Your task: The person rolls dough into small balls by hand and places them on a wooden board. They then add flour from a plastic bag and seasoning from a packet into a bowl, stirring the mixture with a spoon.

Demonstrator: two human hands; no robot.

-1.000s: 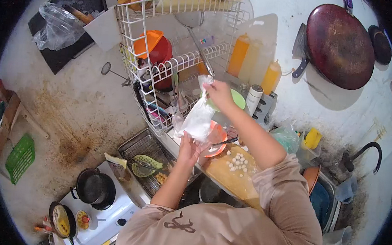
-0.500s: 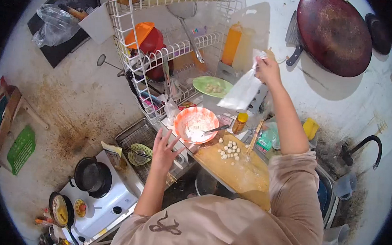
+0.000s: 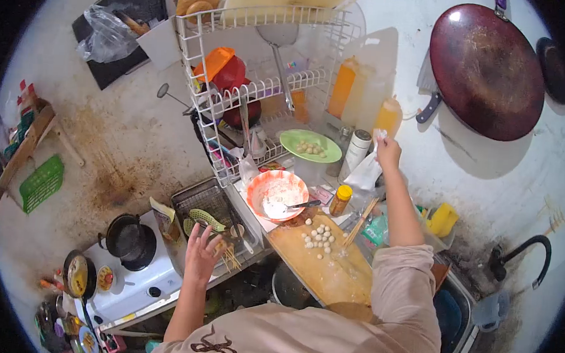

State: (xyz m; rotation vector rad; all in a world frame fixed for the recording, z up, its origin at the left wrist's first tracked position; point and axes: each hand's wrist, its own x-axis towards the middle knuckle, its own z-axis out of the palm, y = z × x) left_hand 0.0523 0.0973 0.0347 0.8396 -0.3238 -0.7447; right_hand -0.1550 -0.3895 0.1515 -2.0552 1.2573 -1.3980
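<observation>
My right hand (image 3: 389,154) is closed on the gathered top of a white plastic bag (image 3: 363,175), which hangs beside a white bottle (image 3: 356,153) at the back of the counter. My left hand (image 3: 203,254) has its fingers spread and holds nothing, above the counter edge near a wire tray. Between the hands stands an orange-and-white bowl (image 3: 251,200) with white powder in it and a dark-handled spoon (image 3: 305,204) leaning on its rim. Several small pale dough balls (image 3: 319,237) lie on a wooden board (image 3: 328,275). A yellow-capped jar (image 3: 340,200) stands behind the board.
A green plate (image 3: 291,138) with more small balls sits at the back beside a white dish rack (image 3: 202,118). To the left is a white stove (image 3: 139,293) with a black pot (image 3: 123,237). Chopsticks (image 3: 360,223) lie by the board. A sink (image 3: 455,352) is at right.
My right hand has lowered the bag, bringing it down beside the white bottle. My left hand has moved left and down, away from the bowl. The view has shifted slightly.
</observation>
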